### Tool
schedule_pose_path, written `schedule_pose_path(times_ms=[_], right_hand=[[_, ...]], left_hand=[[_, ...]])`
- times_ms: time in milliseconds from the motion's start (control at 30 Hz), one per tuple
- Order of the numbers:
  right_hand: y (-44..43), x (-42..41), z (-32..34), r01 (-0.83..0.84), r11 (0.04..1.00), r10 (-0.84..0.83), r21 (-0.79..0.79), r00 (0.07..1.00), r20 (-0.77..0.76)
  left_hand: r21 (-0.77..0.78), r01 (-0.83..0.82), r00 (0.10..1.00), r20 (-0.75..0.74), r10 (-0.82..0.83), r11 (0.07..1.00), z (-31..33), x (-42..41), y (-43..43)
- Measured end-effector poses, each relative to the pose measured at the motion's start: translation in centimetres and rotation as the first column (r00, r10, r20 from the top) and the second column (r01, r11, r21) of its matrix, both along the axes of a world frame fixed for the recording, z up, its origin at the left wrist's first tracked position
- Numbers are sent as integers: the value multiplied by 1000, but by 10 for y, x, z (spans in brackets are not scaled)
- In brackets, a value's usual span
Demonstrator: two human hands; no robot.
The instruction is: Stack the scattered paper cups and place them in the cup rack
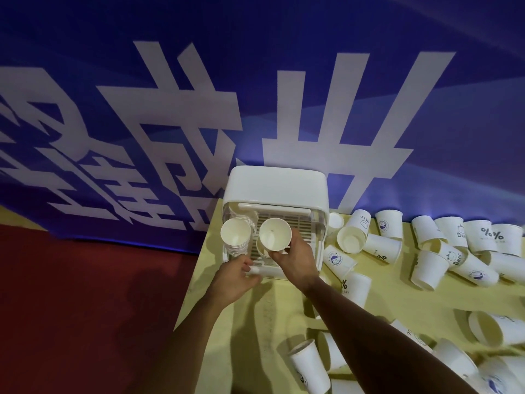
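**Cup at Rack, Both Hands Engaged**

The right hand point(295, 260) grasps a plain white paper cup point(275, 234) by its lower wall, mouth toward the camera, over the slatted floor of the white rack point(277, 186). Just left of the cup, a stack point(235, 237) of nested cups stands in the rack. The left hand point(234, 278) pinches the rack's front rail, thumb on top. Loose cups point(483, 237), white with small blue prints, lie tipped on the yellow table point(255, 322) right of the right hand.

The right fingers hide the cup's base. A second rim beneath it is indistinct. The frame cuts off the cups at lower right.
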State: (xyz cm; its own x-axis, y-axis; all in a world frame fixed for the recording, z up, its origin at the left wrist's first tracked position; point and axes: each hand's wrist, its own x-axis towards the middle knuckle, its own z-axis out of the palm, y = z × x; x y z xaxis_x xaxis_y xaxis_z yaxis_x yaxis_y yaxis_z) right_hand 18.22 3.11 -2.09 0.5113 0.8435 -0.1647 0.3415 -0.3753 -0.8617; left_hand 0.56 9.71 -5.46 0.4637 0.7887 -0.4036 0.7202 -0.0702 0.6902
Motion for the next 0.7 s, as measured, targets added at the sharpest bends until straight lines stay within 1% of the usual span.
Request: schedule_pose_path(times_ms=[200, 367, 467, 600, 700], right_hand=[[-4, 0, -2, 18, 998, -12, -58, 996, 93], [-21, 11, 0, 7, 993, 8, -120, 992, 130], [-38, 19, 3, -2, 986, 26, -165, 989, 143], [-69, 34, 7, -54, 974, 103, -218, 971, 218], [-97, 49, 7, -59, 966, 126, -251, 957, 260]], left_hand=[[5, -33, 999, 5, 33, 999, -3, -8, 1], [-7, 10, 1000, 10, -10, 1000, 0, 1, -3], [-27, 30, 998, 57, -28, 999, -1, 12, -10], [-30, 63, 990, 130, -59, 998, -4, 37, -25], [-17, 118, 986, 121, -116, 993, -6, 60, -38]])
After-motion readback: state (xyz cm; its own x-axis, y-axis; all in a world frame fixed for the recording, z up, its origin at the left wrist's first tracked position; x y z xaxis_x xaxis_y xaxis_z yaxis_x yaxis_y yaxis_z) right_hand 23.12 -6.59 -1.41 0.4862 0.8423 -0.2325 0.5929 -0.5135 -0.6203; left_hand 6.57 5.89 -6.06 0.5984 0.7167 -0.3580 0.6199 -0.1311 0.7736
